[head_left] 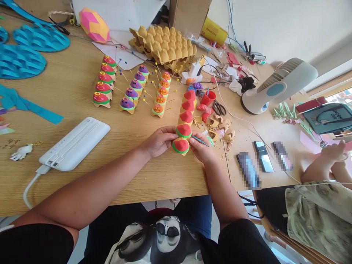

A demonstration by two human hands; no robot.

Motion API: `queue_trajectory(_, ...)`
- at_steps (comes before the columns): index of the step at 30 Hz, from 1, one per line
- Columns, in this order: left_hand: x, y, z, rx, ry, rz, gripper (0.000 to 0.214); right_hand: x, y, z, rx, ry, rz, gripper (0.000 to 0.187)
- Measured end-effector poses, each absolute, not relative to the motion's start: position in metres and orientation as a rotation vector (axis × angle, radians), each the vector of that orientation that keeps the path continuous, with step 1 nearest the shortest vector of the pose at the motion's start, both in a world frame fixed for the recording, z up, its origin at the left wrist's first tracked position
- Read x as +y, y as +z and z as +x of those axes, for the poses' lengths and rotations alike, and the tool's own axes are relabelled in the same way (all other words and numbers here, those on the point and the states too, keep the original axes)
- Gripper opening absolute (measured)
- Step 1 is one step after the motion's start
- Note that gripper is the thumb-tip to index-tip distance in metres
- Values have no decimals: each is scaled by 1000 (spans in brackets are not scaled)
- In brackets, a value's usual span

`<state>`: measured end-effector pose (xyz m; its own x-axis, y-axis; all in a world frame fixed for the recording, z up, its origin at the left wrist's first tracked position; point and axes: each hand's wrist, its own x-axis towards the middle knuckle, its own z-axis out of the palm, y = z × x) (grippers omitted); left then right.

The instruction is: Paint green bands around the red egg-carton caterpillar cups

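Observation:
Both my hands hold an egg-carton strip [186, 117] at the table's front. Red clay caps its several bumps, and the nearest two also have green bands round their bases. My left hand [162, 140] pinches the strip's left side. On the right side, my right hand [202, 148] grips it, with a thin blue stick [200, 140] also between the fingers. Beyond my left hand stand three decorated carton strips: a red and green one [103, 82], a purple one [134, 88] and an orange one [162, 94] with pins stuck in it.
A white power bank [74, 143] lies at left. Egg trays [165, 44] are stacked at the back. Right of the strip are a red cup [208, 98], black scissors [219, 108] and carton scraps [220, 128]. A fan [277, 86], phones [264, 157] and another person's hand [330, 157] are farther right.

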<state>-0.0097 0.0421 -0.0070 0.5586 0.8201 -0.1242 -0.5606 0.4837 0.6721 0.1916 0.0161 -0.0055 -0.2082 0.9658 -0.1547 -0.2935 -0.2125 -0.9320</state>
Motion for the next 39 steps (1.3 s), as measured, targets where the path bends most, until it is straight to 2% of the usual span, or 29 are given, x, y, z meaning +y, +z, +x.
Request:
queue_trajectory(10,40,-6,-10,439,885,624,31,19,-9,189,-967,1630,-926,37)
queue_trajectory(26,36,-8,-7,534,964,772,26,20,-8,190,-991,1647,-921,36)
queue_trajectory(39,37,-4,-8,542,933,720,39,20,-6,192,-1015,1634,-946,37)
